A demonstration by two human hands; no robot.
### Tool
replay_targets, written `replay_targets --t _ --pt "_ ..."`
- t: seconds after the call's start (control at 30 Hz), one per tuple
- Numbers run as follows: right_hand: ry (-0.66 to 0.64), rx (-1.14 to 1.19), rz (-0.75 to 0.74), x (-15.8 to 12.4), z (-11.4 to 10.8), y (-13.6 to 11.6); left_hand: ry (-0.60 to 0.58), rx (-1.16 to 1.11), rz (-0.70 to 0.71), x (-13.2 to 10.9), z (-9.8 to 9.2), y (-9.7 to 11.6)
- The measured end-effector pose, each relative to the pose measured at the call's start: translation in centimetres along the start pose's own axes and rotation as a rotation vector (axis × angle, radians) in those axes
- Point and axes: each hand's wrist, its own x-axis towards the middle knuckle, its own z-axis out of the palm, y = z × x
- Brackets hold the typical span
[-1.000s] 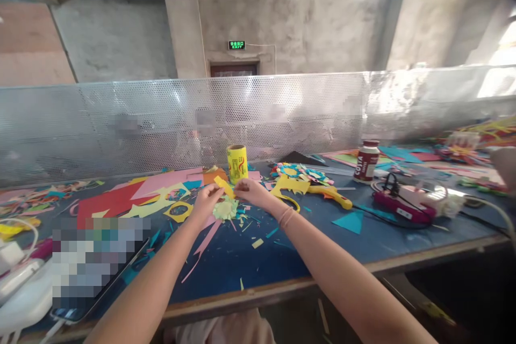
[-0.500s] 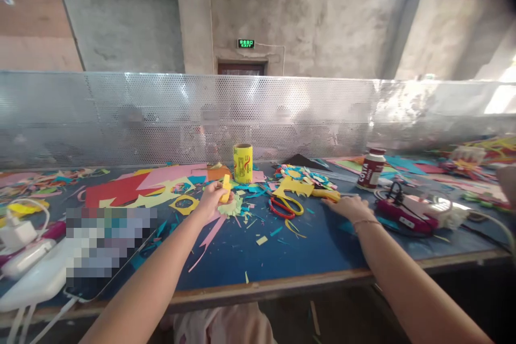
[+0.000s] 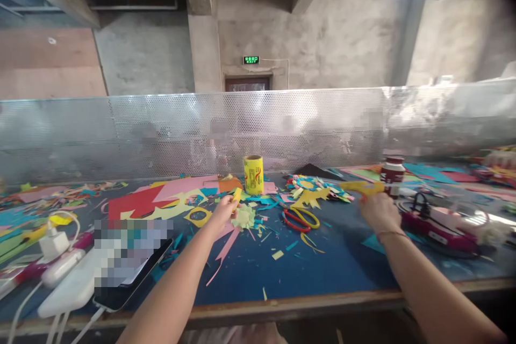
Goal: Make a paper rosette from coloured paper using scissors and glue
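Note:
My left hand pinches a small folded yellow paper piece. Right beside its fingers a pale green paper flower lies on the blue table. Off to the right, my right hand is closed round a yellow glue gun, raised a little above the table, its front end pointing left. Scissors with red and yellow handles rest between the two hands. Behind the left hand stands a yellow printed roll.
A brown bottle stands behind my right hand, with a purple power strip at right. A phone and white power bank lie left. Coloured paper scraps cover the back; a perforated metal screen stands behind.
My right hand has lifted the yellow glue gun from the table and moved it right, near the bottle. My left hand still holds the yellow paper. The view has shifted slightly.

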Motion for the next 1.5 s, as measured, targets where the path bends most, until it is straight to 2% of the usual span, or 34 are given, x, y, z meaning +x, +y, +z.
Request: replay_targets --t 0.1,0.2,0.33,0.43,0.5,0.6,0.73,0.93,1.27,1.5 --pt "0.132 0.044 0.029 0.8 -1.6 -3.5 0.003 0.024 -0.003 0.3 -0.3 -0.3" --pt "0.166 0.262 -0.039 1.0 -2.2 -8.6 -0.022 0.060 0.036 0.5 -0.6 -0.6" --pt "0.108 0.394 -0.348 -2.1 -0.3 -15.0 -0.055 0.130 0.082 0.7 -0.7 -1.0" --pt "0.078 0.363 -0.626 -6.0 1.7 -17.4 -0.062 0.171 0.086 0.9 -0.8 -1.3" --pt "0.047 0.315 -0.731 -8.1 2.6 -17.7 -0.073 0.198 0.081 1.0 -0.8 -1.3" --pt "0.016 0.239 -0.792 -9.5 3.1 -17.2 -0.111 0.225 0.061 0.8 -0.7 -1.1" --pt "-0.019 0.161 -0.799 -9.6 2.9 -16.6 -0.164 0.247 0.038 0.0 -0.3 -0.4" --pt "-0.101 0.123 -0.854 -10.2 2.7 -17.2 -0.189 0.255 0.037 -0.7 0.2 0.3" --pt "-0.086 0.034 -0.847 -10.5 2.5 -17.4 -0.191 0.257 0.030 -0.7 0.2 0.2" --pt "-0.107 0.070 -0.822 -10.5 2.3 -17.4 -0.196 0.235 0.039 -0.5 0.0 0.3"
